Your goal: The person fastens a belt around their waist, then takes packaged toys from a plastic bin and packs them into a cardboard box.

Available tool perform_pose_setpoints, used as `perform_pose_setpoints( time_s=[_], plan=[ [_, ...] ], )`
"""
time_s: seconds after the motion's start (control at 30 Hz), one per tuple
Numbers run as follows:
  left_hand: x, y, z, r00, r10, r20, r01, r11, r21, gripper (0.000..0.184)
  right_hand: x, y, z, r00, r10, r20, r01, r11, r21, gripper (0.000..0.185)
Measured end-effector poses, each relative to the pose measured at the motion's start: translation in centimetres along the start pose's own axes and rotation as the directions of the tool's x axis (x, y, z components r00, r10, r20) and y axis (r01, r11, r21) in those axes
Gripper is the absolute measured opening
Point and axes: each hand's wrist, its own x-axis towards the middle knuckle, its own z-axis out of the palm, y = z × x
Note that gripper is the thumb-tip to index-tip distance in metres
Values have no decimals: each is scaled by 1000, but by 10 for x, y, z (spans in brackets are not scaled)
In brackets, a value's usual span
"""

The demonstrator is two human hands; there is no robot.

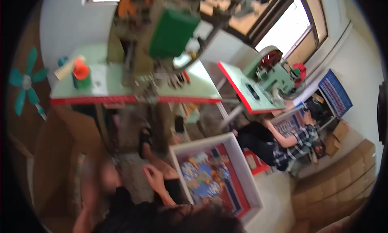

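My right hand (pixel 154 178) is at the lower middle, its fingers loosely curled towards the thumb; anything between them is too small to make out. It is beside my bare leg, just left of a white-rimmed tray (pixel 246 168) holding several blue, white and yellow pieces (pixel 202 174). Neither the tray nor the pieces are touched by this hand. Motion smears my left hand (pixel 91 178) at the lower left, so its fingers and anything in them cannot be told. Ahead is a machine with a green cover (pixel 171 32), at a pale green table with a red edge (pixel 194 99).
At right, a co-worker in a checked shirt (pixel 303 140) sits by another tray and reaches into it. Beyond stands a second green machine (pixel 275 77) on a red-edged table. Cardboard boxes (pixel 331 184) are stacked at lower right. A teal fan (pixel 27 82) is at left.
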Motion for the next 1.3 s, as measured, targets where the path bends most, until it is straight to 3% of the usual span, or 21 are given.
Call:
perform_pose_setpoints(
  time_s=[0.03,0.07,0.1,0.13,0.17,0.23,0.27,0.33,0.37,0.43,0.47,0.53,0.57,0.63,0.77,0.83,1.03,1.1,1.13,1.23,1.3],
  plan=[
    [-20,6,15,998,-33,61,35,999,-24,9,-9,1,-29,987,-131,-90,129,991,-24,17],
    [-18,14,26,998,-54,41,61,984,-170,12,-8,-26,-63,937,-332,-107,278,895,-348,14],
    [-3,13,9,998,-58,9,59,961,-270,15,-13,-59,-78,850,-522,-72,381,704,-600,13],
    [23,21,-24,1000,-11,28,16,978,-208,15,-18,-67,-78,921,-355,-162,296,905,-304,12],
    [38,51,-29,999,11,35,0,955,-297,17,-22,-72,-88,965,-192,-180,197,980,10,12],
    [34,106,-28,999,-3,41,23,865,-502,22,-35,-73,-103,967,-123,-223,142,987,74,12],
    [53,127,-46,999,-8,47,30,869,-494,22,-26,-81,-103,975,-38,-219,65,991,116,12],
    [69,170,-50,965,228,-129,-262,824,-503,26,-33,-94,-121,966,-89,-244,96,995,18,12],
    [76,188,-56,962,213,-170,-271,813,-515,26,-37,-102,-122,954,-126,-272,123,992,-30,13],
    [81,218,-67,841,481,-250,-540,712,-449,25,-41,-120,-130,943,-171,-284,152,984,-87,14],
    [84,232,-70,844,474,-249,-535,722,-439,25,-42,-132,-135,916,-229,-330,190,971,-147,14],
    [77,254,-87,750,579,-320,-659,615,-432,30,-52,-149,-139,874,-306,-378,253,950,-183,13],
    [77,263,-96,743,584,-328,-669,630,-393,30,-49,-156,-142,854,-346,-388,304,938,-167,11],
    [74,282,-108,672,636,-379,-737,523,-429,33,-52,-181,-137,826,-376,-419,354,926,-134,10],
    [61,304,-125,540,666,-515,-837,361,-411,34,-61,-205,-130,744,-526,-412,441,850,-287,12],
    [57,319,-138,471,697,-541,-875,290,-388,35,-67,-216,-122,710,-575,-406,505,818,-275,12],
    [15,373,-163,259,677,-689,-960,257,-109,77,-69,-234,-108,632,-721,-284,669,692,-272,13],
    [-7,353,-175,309,707,-636,-947,288,-140,76,-72,-238,-100,603,-728,-327,700,679,-221,15],
    [-16,341,-180,334,719,-610,-940,301,-161,75,-78,-238,-96,638,-690,-341,667,717,-203,15],
    [4,368,-173,322,748,-581,-946,276,-168,72,-72,-242,-93,589,-766,-257,750,637,-179,14],
    [12,376,-174,297,760,-578,-954,263,-145,70,-73,-235,-94,620,-749,-234,737,658,-156,15]
  ],
)
